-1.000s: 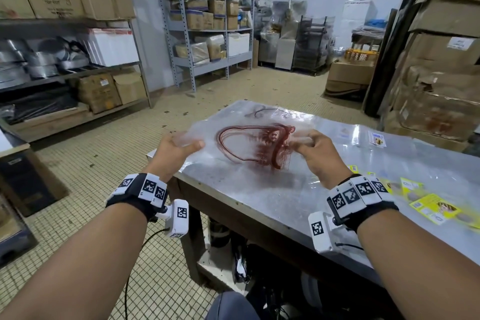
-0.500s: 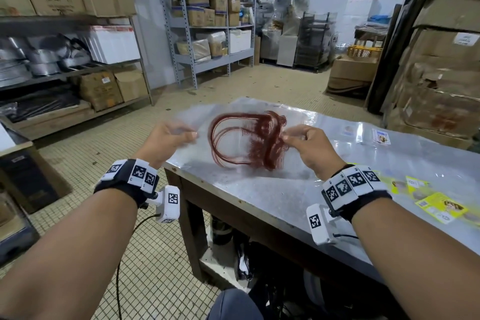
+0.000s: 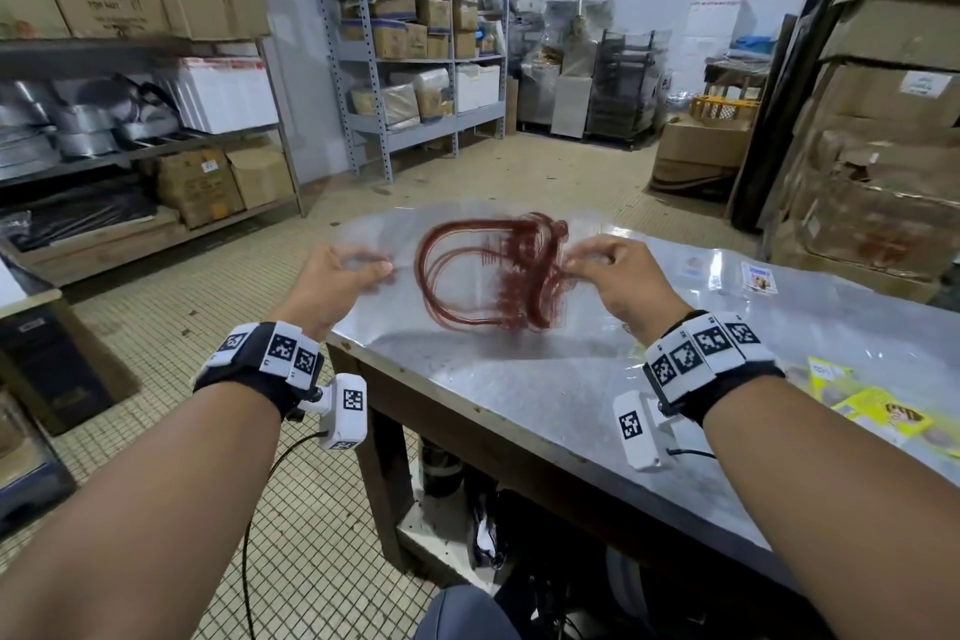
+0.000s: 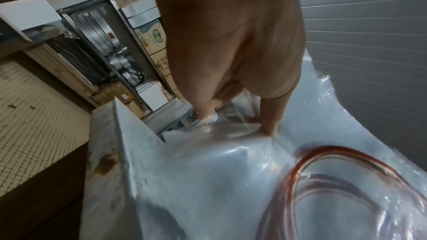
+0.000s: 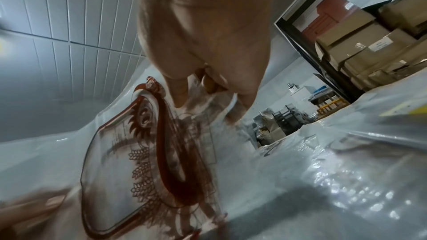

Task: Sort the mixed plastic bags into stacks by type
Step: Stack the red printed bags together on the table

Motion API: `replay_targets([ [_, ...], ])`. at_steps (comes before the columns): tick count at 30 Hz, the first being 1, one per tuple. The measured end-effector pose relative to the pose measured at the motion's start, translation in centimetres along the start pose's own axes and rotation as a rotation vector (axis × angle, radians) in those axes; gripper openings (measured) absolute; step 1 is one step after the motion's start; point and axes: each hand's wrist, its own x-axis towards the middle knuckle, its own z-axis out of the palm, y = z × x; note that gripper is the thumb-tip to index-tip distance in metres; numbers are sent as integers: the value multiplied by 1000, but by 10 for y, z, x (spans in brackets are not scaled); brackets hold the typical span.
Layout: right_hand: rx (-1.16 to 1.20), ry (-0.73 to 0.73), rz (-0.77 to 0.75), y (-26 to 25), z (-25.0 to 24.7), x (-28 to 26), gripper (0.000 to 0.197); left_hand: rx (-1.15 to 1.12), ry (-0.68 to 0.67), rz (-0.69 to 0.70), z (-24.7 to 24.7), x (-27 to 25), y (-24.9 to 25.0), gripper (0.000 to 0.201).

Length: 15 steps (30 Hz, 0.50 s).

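Both hands grip one bundle of clear bags with a red print (image 3: 493, 270): my left hand (image 3: 332, 283) pinches its left edge, my right hand (image 3: 621, 276) its right edge, lifted just above the near corner of the metal table (image 3: 519, 395). To square the stack well, I judge I should keep the film taut and tap the edges level before laying it down. How many bags are in the bundle I cannot tell; the print blurs. Yellow packets (image 3: 872, 411) lie at the right edge, cut off.
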Motion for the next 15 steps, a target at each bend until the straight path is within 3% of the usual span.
replay_targets([
  [5,-7,-13,-17,-12,-9,0,5,-56,2,-29,-4,1,14,13],
  [13,-46,-19,-80,-39,-25,4,11,-144,-31,-150,-6,4,36,14],
  [15,-54,-9,-83,-43,-29,7,21,-164,-46,-181,-3,4,41,13],
])
